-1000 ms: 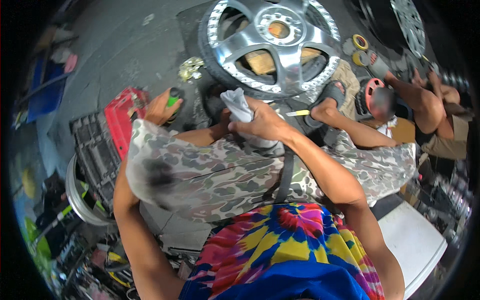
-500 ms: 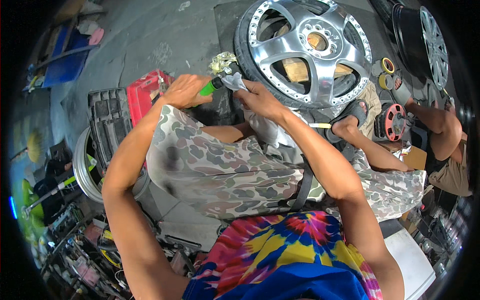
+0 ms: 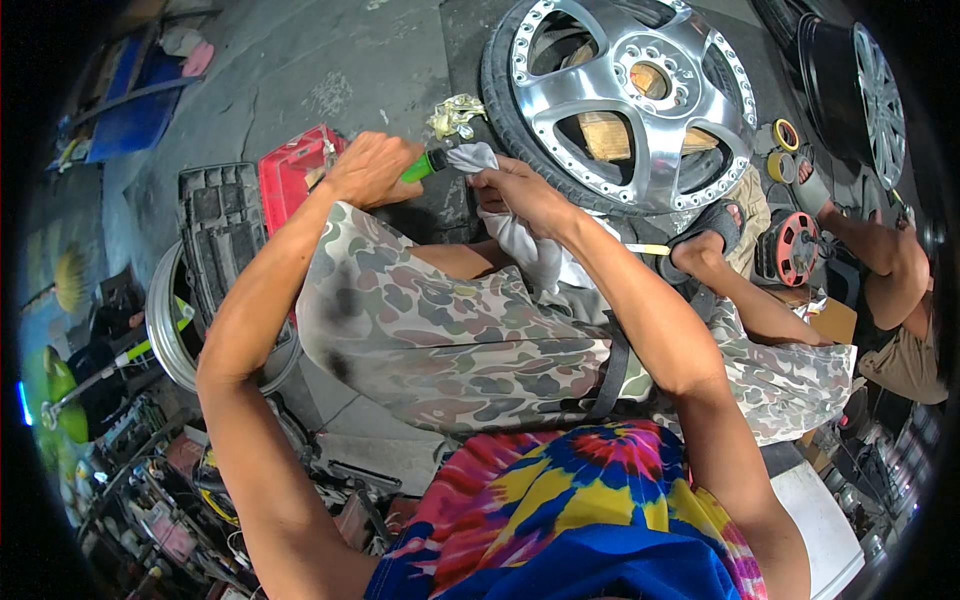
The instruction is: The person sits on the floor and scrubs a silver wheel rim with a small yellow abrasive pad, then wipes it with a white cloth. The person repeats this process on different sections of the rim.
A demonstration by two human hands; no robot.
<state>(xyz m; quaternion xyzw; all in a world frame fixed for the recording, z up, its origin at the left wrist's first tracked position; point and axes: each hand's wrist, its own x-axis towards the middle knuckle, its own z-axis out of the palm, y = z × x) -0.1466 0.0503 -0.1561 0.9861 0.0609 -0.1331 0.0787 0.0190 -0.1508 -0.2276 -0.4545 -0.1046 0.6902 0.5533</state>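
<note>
Arms (image 3: 255, 310) bent outward, left hand (image 3: 376, 170) gripping green cylinder (image 3: 418, 168), right hand (image 3: 525, 195) clutching white cloth (image 3: 473, 157) beside it

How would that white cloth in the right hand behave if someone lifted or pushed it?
The white cloth is probably floppy: it bunches at the right hand and falls in loose folds below it. It looks light for its size, as the fabric seems thin. It would likely crumple rather than roll, having no firm round shape.

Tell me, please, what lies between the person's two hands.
Between them, the head view shows a black-tipped green object, gripped by the left hand, and bunched white cloth, held by the right hand.
</note>
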